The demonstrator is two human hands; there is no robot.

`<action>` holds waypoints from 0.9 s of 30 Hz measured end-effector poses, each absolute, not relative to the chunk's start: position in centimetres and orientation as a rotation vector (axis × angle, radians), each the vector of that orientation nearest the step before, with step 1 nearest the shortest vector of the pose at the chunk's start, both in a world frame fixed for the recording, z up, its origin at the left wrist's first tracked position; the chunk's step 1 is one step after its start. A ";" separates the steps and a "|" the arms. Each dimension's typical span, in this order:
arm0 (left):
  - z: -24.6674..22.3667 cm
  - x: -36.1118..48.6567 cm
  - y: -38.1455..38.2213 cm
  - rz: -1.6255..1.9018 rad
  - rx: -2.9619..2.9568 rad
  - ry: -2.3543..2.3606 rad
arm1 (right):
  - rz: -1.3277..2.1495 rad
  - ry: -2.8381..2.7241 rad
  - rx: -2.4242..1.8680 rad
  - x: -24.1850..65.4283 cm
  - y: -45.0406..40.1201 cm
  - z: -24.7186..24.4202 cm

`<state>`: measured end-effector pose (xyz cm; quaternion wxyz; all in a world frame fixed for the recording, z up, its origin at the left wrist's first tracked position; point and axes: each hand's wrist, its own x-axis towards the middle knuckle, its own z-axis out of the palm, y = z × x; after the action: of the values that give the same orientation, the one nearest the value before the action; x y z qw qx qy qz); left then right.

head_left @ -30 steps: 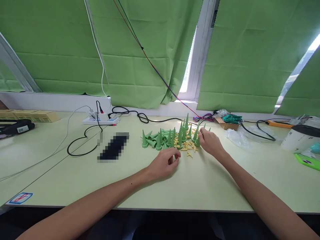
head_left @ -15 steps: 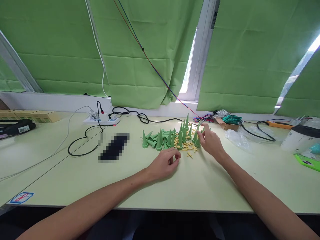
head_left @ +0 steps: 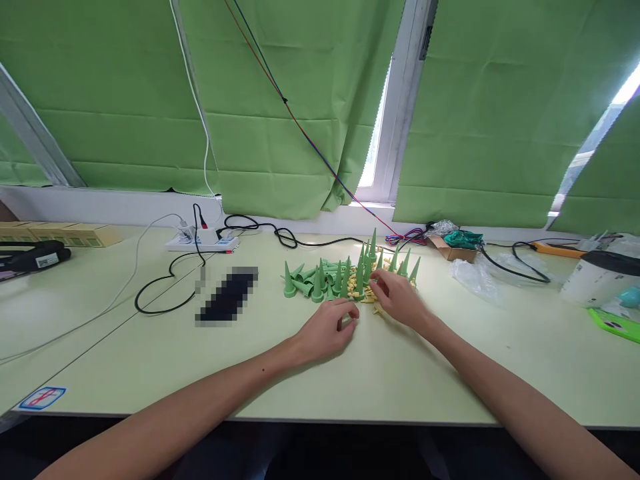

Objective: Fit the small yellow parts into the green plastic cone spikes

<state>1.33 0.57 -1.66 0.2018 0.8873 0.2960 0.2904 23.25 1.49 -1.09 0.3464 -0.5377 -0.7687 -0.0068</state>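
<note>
Green pointed cones stand and lie in a cluster on the table, with small yellow branched pieces among them. My left hand rests on the table just in front of the cones, its fingers curled in; whatever they may hold is hidden. Over the right part of the yellow pieces is my right hand, thumb and fingers drawn together at the pile. Its fingertips are too small to show whether a piece is between them. Several upright cones stand just behind this hand.
A blurred dark rectangle lies left of the cones, near a black cable and a power strip. At the right are a small cardboard box, clear plastic bags, a white container and a bright green object.
My right hand has moved left and toward me, from the upright cones at the right end to the yellow pieces. Those cones now show fully. My left hand has stayed put.
</note>
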 end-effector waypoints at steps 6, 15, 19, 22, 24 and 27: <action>-1.7 1.2 0.9 0.780 2.499 0.949 | -0.025 -2.070 -1.478 23.3 1.7 -1.8; -1.2 1.0 1.2 0.861 2.494 1.099 | 0.079 -2.113 -1.424 22.6 1.1 -1.2; -0.9 0.6 1.5 0.900 2.517 1.333 | 0.097 -2.143 -1.379 22.4 1.1 -1.3; -1.0 0.4 1.7 0.813 2.563 1.442 | 0.103 -2.156 -1.369 22.3 1.0 -1.2; -1.1 0.4 1.7 0.719 2.593 1.491 | 0.108 -2.166 -1.386 22.2 0.9 -1.2; -1.2 0.4 1.7 0.613 2.617 1.548 | 0.103 -2.181 -1.420 22.3 0.8 -1.2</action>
<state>0.45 1.72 -1.16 0.0200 0.8436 0.4989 0.1976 22.26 0.81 -1.18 0.2651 -0.5257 -0.8074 0.0382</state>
